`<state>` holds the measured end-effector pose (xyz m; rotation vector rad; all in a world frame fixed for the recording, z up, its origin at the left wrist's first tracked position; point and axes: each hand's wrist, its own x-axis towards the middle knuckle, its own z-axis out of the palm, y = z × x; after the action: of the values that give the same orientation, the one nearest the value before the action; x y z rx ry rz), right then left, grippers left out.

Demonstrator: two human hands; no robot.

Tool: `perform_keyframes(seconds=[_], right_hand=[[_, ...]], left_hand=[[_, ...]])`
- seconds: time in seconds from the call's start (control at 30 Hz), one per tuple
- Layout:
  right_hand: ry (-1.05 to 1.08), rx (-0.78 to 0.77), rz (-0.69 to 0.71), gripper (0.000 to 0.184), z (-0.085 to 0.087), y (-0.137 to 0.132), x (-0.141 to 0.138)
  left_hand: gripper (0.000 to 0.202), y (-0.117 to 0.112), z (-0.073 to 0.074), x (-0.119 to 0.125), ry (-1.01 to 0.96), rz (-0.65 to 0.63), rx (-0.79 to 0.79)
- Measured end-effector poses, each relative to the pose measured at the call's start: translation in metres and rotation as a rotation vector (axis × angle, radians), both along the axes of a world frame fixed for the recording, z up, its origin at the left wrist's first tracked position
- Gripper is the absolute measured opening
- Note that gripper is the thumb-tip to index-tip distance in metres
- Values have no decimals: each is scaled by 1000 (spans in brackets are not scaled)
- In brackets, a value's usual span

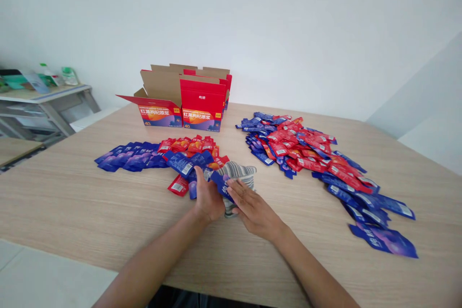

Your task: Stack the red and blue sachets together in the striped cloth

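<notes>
My left hand (pixel 209 201) and my right hand (pixel 255 208) meet over the table's middle around a blue sachet (pixel 219 184) with white lettering. The right fingers lie across the sachet, its thumb underneath. A grey-and-white striped cloth (pixel 238 171) is bunched behind and under the sachet; which hand grips it is hidden. The left thumb points up, and its other fingers are mostly hidden behind the sachet. Just beyond the left thumb, loose blue sachets (pixel 185 165) lie over red sachets (pixel 195 144). A row of overlapping blue sachets (pixel 135 155) stretches to the left.
Open red cartons (pixel 202 106) with raised flaps stand at the back, one carton (pixel 160 114) with its flap folded out leftward. A big mixed heap of red and blue sachets (pixel 299 144) trails toward the right front. A side table (pixel 46 96) with bottles stands far left.
</notes>
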<state>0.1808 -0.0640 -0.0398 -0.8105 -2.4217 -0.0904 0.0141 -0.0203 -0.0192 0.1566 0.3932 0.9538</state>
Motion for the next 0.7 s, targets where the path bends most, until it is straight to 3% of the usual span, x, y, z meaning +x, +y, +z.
perform_keyframes(seconds=[0.1,0.17,0.27,0.37,0.47,0.6,0.7], right_hand=[[73,-19,2,64,-2,-3,-6],[114,-26,-10,63,-4,-4,-9],[122,-24,-10,63,-6,-6,-11],[150,-76,-10,60,-6,-6,-7],[272,-193,-46,52,-4,-6,-3],[647,-316,-301,39,-4,-4,-4],[790,-212,-455,33,-6,0,-5]], left_hand=[[75,-12,-13,10,25,11,-53],[61,-21,-22,18,36,-34,-104],[57,-27,-28,23,53,-119,-173],[63,-20,-19,17,43,-32,-164],[81,-6,-2,5,-28,-3,-58],[91,7,9,-6,-134,-109,66],[88,7,8,-7,-154,-148,102]])
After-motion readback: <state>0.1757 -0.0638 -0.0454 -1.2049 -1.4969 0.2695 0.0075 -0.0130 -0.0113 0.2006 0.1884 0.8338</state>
